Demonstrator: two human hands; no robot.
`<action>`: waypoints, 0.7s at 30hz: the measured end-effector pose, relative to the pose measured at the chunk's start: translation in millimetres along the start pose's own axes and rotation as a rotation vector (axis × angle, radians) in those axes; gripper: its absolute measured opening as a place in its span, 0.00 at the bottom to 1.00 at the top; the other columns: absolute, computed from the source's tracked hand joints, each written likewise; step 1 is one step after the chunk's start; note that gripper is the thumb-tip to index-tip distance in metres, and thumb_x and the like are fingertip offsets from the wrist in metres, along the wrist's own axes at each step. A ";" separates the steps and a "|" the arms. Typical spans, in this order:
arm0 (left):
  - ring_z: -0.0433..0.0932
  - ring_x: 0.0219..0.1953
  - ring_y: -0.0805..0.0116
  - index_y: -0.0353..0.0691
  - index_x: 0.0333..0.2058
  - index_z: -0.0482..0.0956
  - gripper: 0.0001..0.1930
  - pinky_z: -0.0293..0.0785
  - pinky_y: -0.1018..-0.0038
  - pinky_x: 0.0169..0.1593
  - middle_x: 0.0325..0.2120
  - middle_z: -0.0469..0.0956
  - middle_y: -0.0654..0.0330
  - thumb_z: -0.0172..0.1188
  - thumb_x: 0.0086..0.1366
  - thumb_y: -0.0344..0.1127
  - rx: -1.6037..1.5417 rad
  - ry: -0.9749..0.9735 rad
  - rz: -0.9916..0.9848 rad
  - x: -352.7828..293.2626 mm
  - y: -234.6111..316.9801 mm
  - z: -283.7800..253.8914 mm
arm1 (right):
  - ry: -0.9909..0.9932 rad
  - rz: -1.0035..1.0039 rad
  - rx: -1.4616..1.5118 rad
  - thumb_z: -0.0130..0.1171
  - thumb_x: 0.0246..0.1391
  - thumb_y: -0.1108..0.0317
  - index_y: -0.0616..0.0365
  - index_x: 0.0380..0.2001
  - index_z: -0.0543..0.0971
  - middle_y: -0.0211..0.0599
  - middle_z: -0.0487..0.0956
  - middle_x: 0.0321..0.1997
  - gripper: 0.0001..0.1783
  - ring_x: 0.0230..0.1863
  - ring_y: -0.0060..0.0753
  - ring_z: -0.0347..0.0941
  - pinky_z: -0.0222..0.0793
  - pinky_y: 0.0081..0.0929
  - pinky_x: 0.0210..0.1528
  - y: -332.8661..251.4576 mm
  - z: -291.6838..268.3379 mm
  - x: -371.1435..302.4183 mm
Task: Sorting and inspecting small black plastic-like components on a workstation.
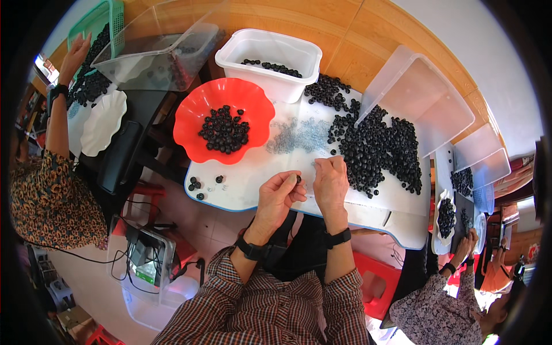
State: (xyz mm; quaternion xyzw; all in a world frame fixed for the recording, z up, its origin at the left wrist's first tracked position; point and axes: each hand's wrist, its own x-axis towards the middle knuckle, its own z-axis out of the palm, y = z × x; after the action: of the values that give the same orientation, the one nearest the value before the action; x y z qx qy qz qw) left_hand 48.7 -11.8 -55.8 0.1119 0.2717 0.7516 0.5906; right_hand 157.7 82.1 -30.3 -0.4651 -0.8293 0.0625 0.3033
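My left hand (pixel 276 194) is closed in a pinch at the table's near side, holding a small round black part (pixel 298 179) between thumb and fingertips. Just right of it, my right hand (pixel 331 181) is bent down with fingers pressed together; what they hold, if anything, is hidden. Beyond my hands lies a scatter of tiny clear pieces (pixel 299 137). A big heap of black round parts (pixel 371 144) spreads to the right of them. More black parts fill the middle of a red wavy-edged bowl (pixel 187 135) at the left.
Behind stands a white tub (pixel 267 86) with black parts inside. A clear plastic bin (pixel 422 98) leans over the heap. A few loose black parts (pixel 195 184) lie near the left corner. Co-workers' arms (pixel 59 109) show at left and right; a red stool (pixel 376 282) is below.
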 end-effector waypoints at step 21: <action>0.79 0.30 0.71 0.30 0.46 0.76 0.11 0.81 0.75 0.33 0.33 0.78 0.56 0.53 0.69 0.31 0.181 0.005 0.007 1.9 -1.5 9.0 | 0.013 0.140 0.441 0.58 0.54 0.74 0.64 0.32 0.77 0.45 0.76 0.31 0.04 0.30 0.46 0.75 0.69 0.37 0.31 4.8 -26.4 -8.6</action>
State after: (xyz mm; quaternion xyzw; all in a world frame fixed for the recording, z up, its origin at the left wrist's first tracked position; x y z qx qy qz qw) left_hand 53.9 -7.3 -49.4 0.1638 0.3394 0.7262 0.5749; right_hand 179.4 73.2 -14.7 -0.4446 -0.7593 0.2601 0.3977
